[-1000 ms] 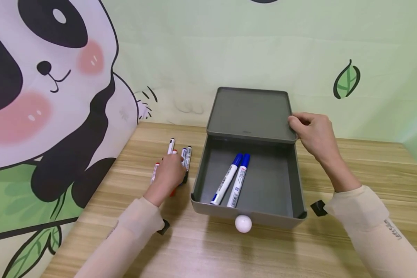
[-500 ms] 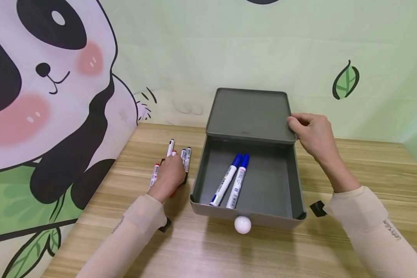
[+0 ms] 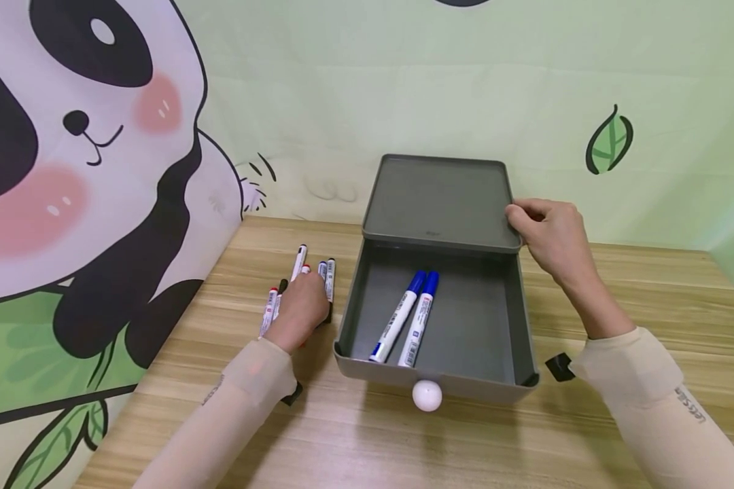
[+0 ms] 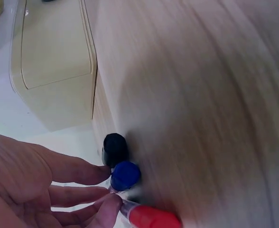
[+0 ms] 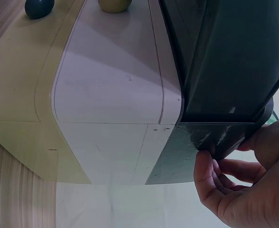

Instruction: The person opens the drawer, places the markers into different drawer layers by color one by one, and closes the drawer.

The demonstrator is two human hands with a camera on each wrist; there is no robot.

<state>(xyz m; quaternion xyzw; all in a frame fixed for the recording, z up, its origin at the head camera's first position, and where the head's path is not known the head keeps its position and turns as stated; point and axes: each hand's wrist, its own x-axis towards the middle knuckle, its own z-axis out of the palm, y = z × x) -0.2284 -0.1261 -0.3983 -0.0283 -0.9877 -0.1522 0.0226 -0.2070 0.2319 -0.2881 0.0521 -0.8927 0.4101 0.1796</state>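
In the head view my left hand (image 3: 302, 305) is over a cluster of whiteboard markers left of the grey drawer (image 3: 434, 384). The left wrist view shows its thumb and fingers pinching a marker with a blue cap (image 4: 125, 175). Touching or close beside it are a black-capped marker (image 4: 115, 148) and a red-capped marker (image 4: 153, 217). My right hand (image 3: 555, 238) grips the right edge of the grey drawer unit's top (image 3: 440, 200); the right wrist view shows the fingers at its corner. Two blue-capped markers (image 3: 397, 324) lie side by side in the pulled-out drawer.
A white round knob (image 3: 427, 396) sits on the drawer front. Below the grey unit are a white drawer unit (image 5: 116, 71) and a yellow one (image 5: 16, 95). More markers (image 3: 330, 272) lie by the drawer's left side. A panda-print backdrop (image 3: 312, 102) stands behind the wooden table (image 3: 428, 455).
My left hand has shifted slightly to the right among the markers, uncovering a black-capped marker at its left. The right hand keeps its grip on the unit, and the drawer has not moved.
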